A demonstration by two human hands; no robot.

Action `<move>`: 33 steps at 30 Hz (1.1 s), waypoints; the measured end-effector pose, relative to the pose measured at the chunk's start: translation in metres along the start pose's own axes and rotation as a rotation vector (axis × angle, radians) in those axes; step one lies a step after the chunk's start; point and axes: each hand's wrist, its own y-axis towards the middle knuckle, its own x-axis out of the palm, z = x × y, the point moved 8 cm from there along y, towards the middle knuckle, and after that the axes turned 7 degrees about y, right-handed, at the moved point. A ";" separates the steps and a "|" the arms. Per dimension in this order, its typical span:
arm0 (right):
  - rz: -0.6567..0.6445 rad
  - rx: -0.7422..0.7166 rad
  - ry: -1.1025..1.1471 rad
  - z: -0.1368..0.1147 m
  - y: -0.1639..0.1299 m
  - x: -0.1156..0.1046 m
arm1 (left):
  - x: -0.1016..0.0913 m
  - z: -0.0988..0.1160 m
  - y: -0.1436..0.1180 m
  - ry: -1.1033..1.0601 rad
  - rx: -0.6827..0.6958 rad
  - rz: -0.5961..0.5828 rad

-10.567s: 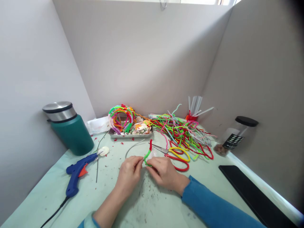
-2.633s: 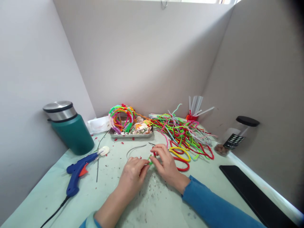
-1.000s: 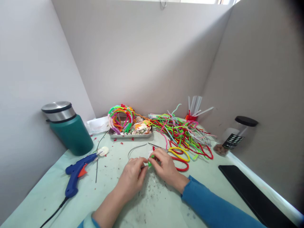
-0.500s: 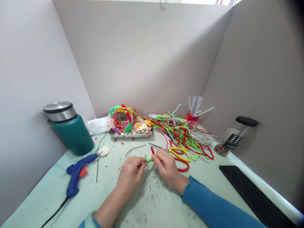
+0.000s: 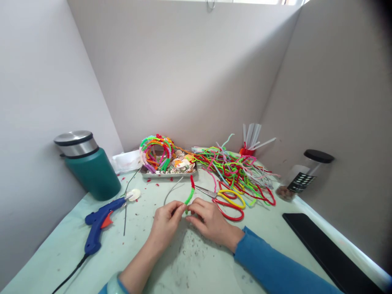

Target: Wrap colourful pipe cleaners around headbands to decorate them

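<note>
My left hand [image 5: 167, 218] is closed, thumb and forefinger pinching a short green pipe cleaner [image 5: 190, 195] with a red tip. The fuzzy strip stands up from the pinch and bends slightly, with a small green end below. My right hand [image 5: 210, 218] is beside it, fingertips at the strip's lower part and thumb held apart from them. A thin grey wire [image 5: 172, 189] curves up from behind my left hand; whether I hold it, I cannot tell. Scissors [image 5: 231, 200] with red and yellow handles lie just beyond my right hand.
A metal tray [image 5: 168, 175] holds colourful pipe-cleaner rings [image 5: 157, 153] and shells. Beside it lies a tangled heap of pipe cleaners [image 5: 235, 167]. On the left are a green bottle [image 5: 93, 173] and a blue glue gun [image 5: 99, 226]. A jar [image 5: 301, 175] and black slab [image 5: 324, 249] are right.
The pipe cleaner has swung upright, its red tip now clear of my right hand. That hand has shifted left and its thumb has parted from the fingers. The grey wire's tip has risen.
</note>
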 end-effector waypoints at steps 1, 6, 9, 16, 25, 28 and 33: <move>0.002 -0.001 0.013 0.000 0.000 0.000 | 0.001 -0.001 0.000 -0.005 -0.004 -0.008; 0.055 0.012 0.066 0.000 0.002 -0.004 | 0.003 0.000 -0.001 0.008 0.006 -0.037; 0.083 0.033 0.060 0.002 0.001 -0.005 | 0.003 0.003 -0.001 0.005 0.033 -0.043; 0.071 -0.009 0.022 -0.002 -0.002 -0.006 | -0.001 0.006 -0.001 0.038 0.022 0.018; 0.192 -0.090 0.038 -0.007 -0.002 -0.018 | -0.002 0.013 -0.006 0.269 0.178 0.070; 0.234 -0.079 0.018 -0.005 -0.002 -0.022 | -0.002 0.020 -0.008 0.342 0.260 0.087; 0.254 -0.046 -0.021 -0.002 0.000 -0.025 | 0.005 0.033 -0.013 0.408 0.397 0.046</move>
